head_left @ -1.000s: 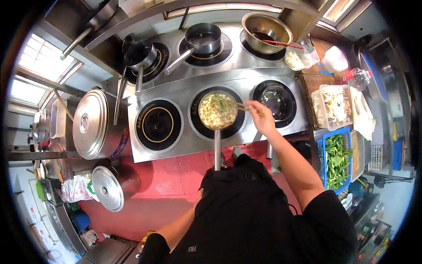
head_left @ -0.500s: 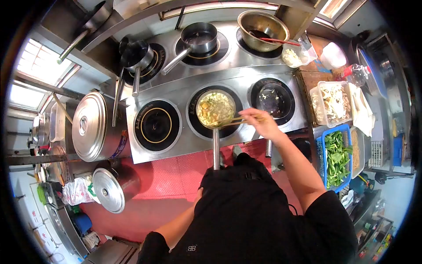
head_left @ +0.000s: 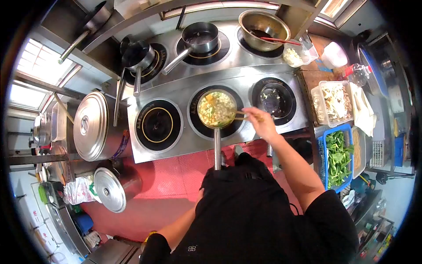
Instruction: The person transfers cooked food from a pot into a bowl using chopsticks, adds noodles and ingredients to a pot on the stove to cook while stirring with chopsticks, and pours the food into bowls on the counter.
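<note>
My right hand (head_left: 261,123) is closed around a pair of wooden chopsticks (head_left: 241,115), their far ends dipping into the right side of a saucepan. This saucepan (head_left: 217,126) sits on the middle front burner, filled with pale bits, some green and an orange-yellow piece in liquid. Its metal handle (head_left: 217,149) points toward my body, with no hand on it. Low beside my black clothing, my left hand (head_left: 200,194) shows only a sliver; its fingers are hidden. A dark pan (head_left: 274,100) with a few scraps stands on the right front burner, just beyond my right hand.
Saucepans (head_left: 200,37) and a large metal bowl (head_left: 263,24) with a red-handled utensil stand along the back burners. On the right are a tub of sliced pale food (head_left: 336,103) and a blue basket of greens (head_left: 338,158). Lidded pots (head_left: 91,127) stand left.
My right hand has shifted slightly with the chopsticks, which now reach less visibly across the saucepan's rim. The orange-yellow piece and other contents have moved around in the liquid.
</note>
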`<state>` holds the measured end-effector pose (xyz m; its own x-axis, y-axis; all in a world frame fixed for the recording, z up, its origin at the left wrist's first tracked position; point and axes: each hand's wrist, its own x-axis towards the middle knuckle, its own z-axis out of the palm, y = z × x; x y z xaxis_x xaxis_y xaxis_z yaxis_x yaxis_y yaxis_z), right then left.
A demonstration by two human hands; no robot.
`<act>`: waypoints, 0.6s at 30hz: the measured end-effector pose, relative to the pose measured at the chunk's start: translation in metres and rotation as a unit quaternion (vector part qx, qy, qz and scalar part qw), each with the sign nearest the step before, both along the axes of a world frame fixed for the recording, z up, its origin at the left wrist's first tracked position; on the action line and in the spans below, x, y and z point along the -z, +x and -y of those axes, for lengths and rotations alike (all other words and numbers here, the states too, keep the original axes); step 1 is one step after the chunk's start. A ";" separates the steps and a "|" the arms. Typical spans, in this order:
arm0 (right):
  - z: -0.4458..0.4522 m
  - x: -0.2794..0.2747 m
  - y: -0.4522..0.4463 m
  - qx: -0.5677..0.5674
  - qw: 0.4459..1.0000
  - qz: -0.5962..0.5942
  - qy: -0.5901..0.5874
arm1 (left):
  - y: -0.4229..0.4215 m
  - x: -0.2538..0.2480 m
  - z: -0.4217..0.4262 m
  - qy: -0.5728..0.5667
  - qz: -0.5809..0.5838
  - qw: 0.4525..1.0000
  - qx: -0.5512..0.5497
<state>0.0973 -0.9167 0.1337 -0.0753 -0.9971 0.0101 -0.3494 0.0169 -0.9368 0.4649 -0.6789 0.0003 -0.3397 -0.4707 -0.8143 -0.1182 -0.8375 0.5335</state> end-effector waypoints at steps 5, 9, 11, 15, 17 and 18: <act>-0.001 0.009 0.031 -0.054 0.997 0.047 -0.008 | 0.000 0.000 0.002 0.001 -0.001 1.000 0.009; 0.015 0.001 0.005 0.068 0.995 0.063 -0.039 | 0.000 0.000 0.005 0.001 -0.003 1.000 0.016; 0.017 0.006 0.002 0.096 0.994 0.035 -0.041 | 0.000 0.000 0.005 0.001 -0.004 1.000 0.018; 0.005 0.016 0.029 -0.046 0.998 0.030 -0.026 | 0.002 0.000 0.008 -0.002 -0.004 1.000 0.023; 0.000 0.017 0.031 -0.073 0.995 0.066 0.004 | 0.003 0.001 0.008 -0.002 -0.003 1.000 0.023; -0.002 0.010 0.024 -0.063 0.997 0.029 -0.037 | 0.004 0.001 0.008 -0.001 -0.004 1.000 0.021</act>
<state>0.1213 -0.9146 0.1233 0.0469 -0.9954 0.0834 -0.2892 -0.0935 -0.9527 0.4690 -0.6867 -0.0005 -0.3647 -0.4570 -0.8112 -0.1490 -0.8314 0.5353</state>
